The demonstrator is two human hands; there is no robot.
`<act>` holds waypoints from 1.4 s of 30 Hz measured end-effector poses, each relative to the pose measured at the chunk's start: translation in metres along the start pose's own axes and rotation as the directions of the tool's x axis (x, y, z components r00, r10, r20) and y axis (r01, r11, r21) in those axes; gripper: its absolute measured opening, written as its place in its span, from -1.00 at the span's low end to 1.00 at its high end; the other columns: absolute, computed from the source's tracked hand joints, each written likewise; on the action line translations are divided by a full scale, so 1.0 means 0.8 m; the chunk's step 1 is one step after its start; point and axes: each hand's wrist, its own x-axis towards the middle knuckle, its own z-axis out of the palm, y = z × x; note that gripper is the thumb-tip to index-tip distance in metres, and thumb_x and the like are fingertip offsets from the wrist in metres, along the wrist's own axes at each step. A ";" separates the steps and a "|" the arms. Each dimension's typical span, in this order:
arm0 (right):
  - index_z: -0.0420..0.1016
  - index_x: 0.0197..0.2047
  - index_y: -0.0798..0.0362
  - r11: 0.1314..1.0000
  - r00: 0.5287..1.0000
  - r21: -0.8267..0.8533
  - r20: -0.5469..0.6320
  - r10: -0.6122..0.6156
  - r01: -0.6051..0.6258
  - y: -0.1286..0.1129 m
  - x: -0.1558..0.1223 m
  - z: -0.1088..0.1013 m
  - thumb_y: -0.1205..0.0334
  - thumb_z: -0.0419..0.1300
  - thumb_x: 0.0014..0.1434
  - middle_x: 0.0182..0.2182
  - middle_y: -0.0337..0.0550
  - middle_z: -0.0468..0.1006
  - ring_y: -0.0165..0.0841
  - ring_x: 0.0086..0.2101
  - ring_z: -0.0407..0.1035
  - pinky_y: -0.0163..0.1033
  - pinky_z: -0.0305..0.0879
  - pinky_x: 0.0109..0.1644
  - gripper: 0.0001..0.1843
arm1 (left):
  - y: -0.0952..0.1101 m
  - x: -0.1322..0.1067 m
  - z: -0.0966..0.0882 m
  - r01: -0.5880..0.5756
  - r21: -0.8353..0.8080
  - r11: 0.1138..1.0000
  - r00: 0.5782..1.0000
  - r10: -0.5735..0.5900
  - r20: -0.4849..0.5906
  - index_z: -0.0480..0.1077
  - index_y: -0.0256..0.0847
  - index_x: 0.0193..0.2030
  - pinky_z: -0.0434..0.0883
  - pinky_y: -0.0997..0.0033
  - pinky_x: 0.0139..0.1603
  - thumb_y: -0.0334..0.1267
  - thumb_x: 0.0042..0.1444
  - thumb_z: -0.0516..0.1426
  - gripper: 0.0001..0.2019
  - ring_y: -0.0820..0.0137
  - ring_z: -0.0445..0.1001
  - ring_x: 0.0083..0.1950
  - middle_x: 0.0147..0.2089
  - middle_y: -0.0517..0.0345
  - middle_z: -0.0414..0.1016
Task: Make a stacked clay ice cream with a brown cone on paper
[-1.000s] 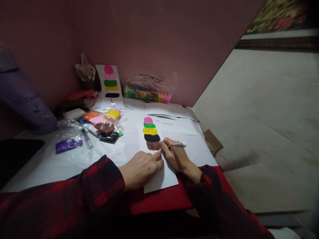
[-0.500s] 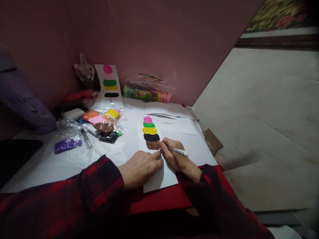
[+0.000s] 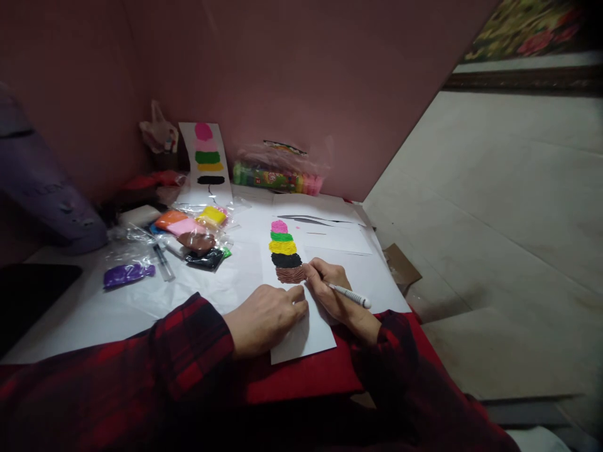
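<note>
My right hand (image 3: 328, 289) is closed round a white pen-shaped tool (image 3: 351, 296) with a patterned barrel. Its tip is hidden behind the fingers, at the right edge of a textured brown clay patch (image 3: 291, 274). Above that patch, black (image 3: 286, 260), yellow (image 3: 282, 247), green (image 3: 281, 236) and pink clay (image 3: 279, 226) form a column on a white paper strip (image 3: 306, 339). My left hand (image 3: 268, 317) rests on the strip just below the brown patch, fingers curled together; whether anything is pinched in them is hidden.
Bagged clay lies at left, including purple (image 3: 128, 275) and yellow packets (image 3: 211, 216). A strip with painted colour bands (image 3: 187, 144) leans on the wall. Behind stands a bag of colourful sticks (image 3: 277, 179). A purple bottle-like container (image 3: 51, 182) stands far left. Cut paper (image 3: 325, 207) lies behind the strip.
The tool's rear end has swung right and down, showing more of its patterned barrel. My right hand has shifted slightly; my left hand stays in place.
</note>
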 end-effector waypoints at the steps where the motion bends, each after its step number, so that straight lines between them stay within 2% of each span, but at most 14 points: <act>1: 0.19 -0.55 0.02 0.999 1.000 0.047 -0.012 0.023 -0.023 0.000 0.000 0.000 0.09 -0.01 0.30 -0.62 -0.33 0.27 -0.46 -0.58 0.15 -0.33 0.03 -0.47 -0.61 | 0.000 0.000 0.000 -0.002 0.004 1.000 1.000 0.002 0.002 0.36 -0.25 -0.16 0.35 0.30 -0.49 -0.41 0.24 -0.06 -0.81 0.29 0.49 -0.34 -0.12 0.05 0.44; 4: 0.17 -0.55 0.02 0.972 0.996 0.216 -0.011 0.094 -0.089 0.002 0.001 0.001 0.06 0.01 0.29 -0.64 -0.35 0.25 -0.47 -0.58 0.16 -0.34 0.06 -0.48 -0.60 | 0.000 0.000 -0.001 -0.002 0.006 1.000 1.000 0.002 0.004 0.36 -0.25 -0.15 0.35 0.30 -0.50 -0.42 0.23 -0.06 -0.80 0.30 0.48 -0.35 -0.12 0.04 0.44; 8: 0.25 -0.50 0.03 0.897 0.985 0.411 0.014 0.170 -0.161 0.006 0.004 0.004 0.02 0.11 0.22 -0.66 -0.38 0.27 -0.49 -0.62 0.17 -0.36 0.10 -0.53 -0.66 | 0.001 -0.001 0.001 -0.003 -0.009 1.000 1.000 0.003 -0.011 0.36 -0.25 -0.16 0.35 0.32 -0.48 -0.42 0.23 -0.06 -0.81 0.32 0.48 -0.35 -0.13 0.04 0.45; 15: 0.25 -0.59 0.05 0.824 0.956 0.505 0.004 0.295 -0.257 0.004 0.009 0.004 -0.07 0.31 -0.02 -0.77 -0.42 0.20 -0.54 -0.71 0.06 -0.39 0.00 -0.65 -0.56 | -0.001 -0.001 0.002 0.011 -0.031 0.999 0.999 -0.012 -0.047 0.37 -0.24 -0.19 0.35 0.33 -0.48 -0.40 0.21 -0.02 -0.85 0.31 0.50 -0.34 -0.16 0.06 0.48; 18: 0.26 -0.57 0.06 0.804 0.967 0.554 0.012 0.253 -0.217 0.006 0.006 0.004 -0.07 0.28 0.04 -0.74 -0.42 0.22 -0.55 -0.71 0.06 -0.40 -0.02 -0.66 -0.57 | 0.000 0.001 0.003 0.046 -0.081 0.996 0.994 -0.054 -0.097 0.36 -0.23 -0.25 0.37 0.34 -0.43 -0.39 0.23 -0.03 -0.84 0.30 0.51 -0.31 -0.24 0.12 0.50; 20: 0.28 -0.55 0.06 0.788 0.981 0.593 0.018 0.194 -0.167 0.008 0.003 0.004 -0.04 0.27 0.08 -0.71 -0.40 0.24 -0.55 -0.68 0.07 -0.41 -0.02 -0.64 -0.60 | 0.001 0.004 0.006 0.117 -0.117 0.986 0.978 -0.134 -0.157 0.35 -0.24 -0.29 0.38 0.33 -0.40 -0.33 0.26 -0.04 -0.82 0.28 0.53 -0.29 -0.29 0.11 0.52; 22: 0.31 -0.54 0.07 0.785 0.991 0.608 0.024 0.134 -0.121 0.008 0.000 0.005 -0.01 0.26 0.11 -0.68 -0.38 0.28 -0.55 -0.65 0.10 -0.41 0.02 -0.60 -0.62 | 0.004 0.007 0.007 0.211 -0.163 0.964 0.944 -0.244 -0.221 0.33 -0.25 -0.23 0.40 0.32 -0.39 -0.24 0.27 -0.01 -0.84 0.24 0.55 -0.28 -0.30 0.09 0.55; 24: 0.32 -0.53 0.07 0.783 0.995 0.614 0.037 0.096 -0.098 0.007 -0.003 0.006 0.01 0.25 0.12 -0.67 -0.37 0.29 -0.54 -0.63 0.12 -0.40 0.04 -0.57 -0.63 | 0.007 0.009 0.008 0.249 -0.210 0.945 0.924 -0.297 -0.242 0.30 -0.27 -0.12 0.40 0.31 -0.40 -0.21 0.24 0.05 -0.82 0.22 0.56 -0.27 -0.29 0.08 0.57; 28: 0.29 -0.52 0.06 0.744 0.994 0.660 0.083 0.064 -0.103 0.005 -0.005 0.007 -0.01 0.26 0.11 -0.67 -0.38 0.28 -0.54 -0.64 0.10 -0.40 0.03 -0.58 -0.62 | 0.012 0.010 0.006 0.288 -0.240 0.927 0.912 -0.342 -0.227 0.29 -0.26 -0.10 0.39 0.32 -0.41 -0.19 0.22 0.07 -0.80 0.21 0.57 -0.31 -0.30 0.07 0.58; 33: 0.28 -0.51 0.05 0.696 0.992 0.709 0.115 0.047 -0.115 0.007 -0.005 0.008 -0.01 0.27 0.10 -0.69 -0.40 0.25 -0.54 -0.65 0.10 -0.41 0.05 -0.58 -0.63 | 0.009 0.010 0.002 0.417 -0.331 0.847 0.846 -0.494 -0.199 0.30 -0.25 -0.11 0.38 0.33 -0.38 -0.18 0.25 0.04 -0.81 0.22 0.58 -0.31 -0.28 0.07 0.58; 35: 0.29 -0.51 0.05 0.681 0.990 0.720 0.131 0.052 -0.131 0.006 -0.007 0.007 -0.02 0.28 0.09 -0.68 -0.40 0.27 -0.54 -0.65 0.12 -0.41 0.08 -0.58 -0.63 | 0.006 0.011 0.003 0.396 -0.340 0.853 0.863 -0.473 -0.180 0.31 -0.25 -0.07 0.36 0.36 -0.38 -0.17 0.23 0.06 -0.78 0.24 0.57 -0.33 -0.28 0.08 0.58; 37: 0.30 -0.50 0.06 0.689 0.987 0.711 0.157 0.039 -0.141 0.005 -0.009 0.007 0.00 0.31 0.06 -0.66 -0.37 0.30 -0.53 -0.63 0.17 -0.41 0.10 -0.57 -0.64 | 0.004 0.011 0.006 0.359 -0.320 0.877 0.890 -0.424 -0.165 0.35 -0.24 -0.18 0.34 0.38 -0.37 -0.20 0.26 0.02 -0.83 0.27 0.56 -0.31 -0.29 0.07 0.58; 39: 0.33 -0.51 0.07 0.706 0.984 0.696 0.176 0.010 -0.132 0.004 -0.009 0.006 0.02 0.34 0.02 -0.67 -0.36 0.33 -0.53 -0.63 0.18 -0.42 0.10 -0.57 -0.64 | 0.002 0.011 0.009 0.333 -0.295 0.896 0.910 -0.387 -0.147 0.36 -0.24 -0.28 0.32 0.41 -0.39 -0.25 0.29 -0.04 -0.79 0.30 0.54 -0.34 -0.32 0.08 0.57; 42: 0.34 -0.50 0.07 0.655 0.974 0.734 0.226 0.015 -0.181 0.003 -0.007 0.005 -0.02 0.37 -0.03 -0.69 -0.37 0.33 -0.56 -0.68 0.12 -0.44 0.03 -0.65 -0.62 | 0.001 0.009 0.009 0.322 -0.299 0.898 0.912 -0.379 -0.158 0.34 -0.23 -0.30 0.27 0.42 -0.41 -0.28 0.30 -0.09 -0.77 0.33 0.51 -0.38 -0.35 0.09 0.54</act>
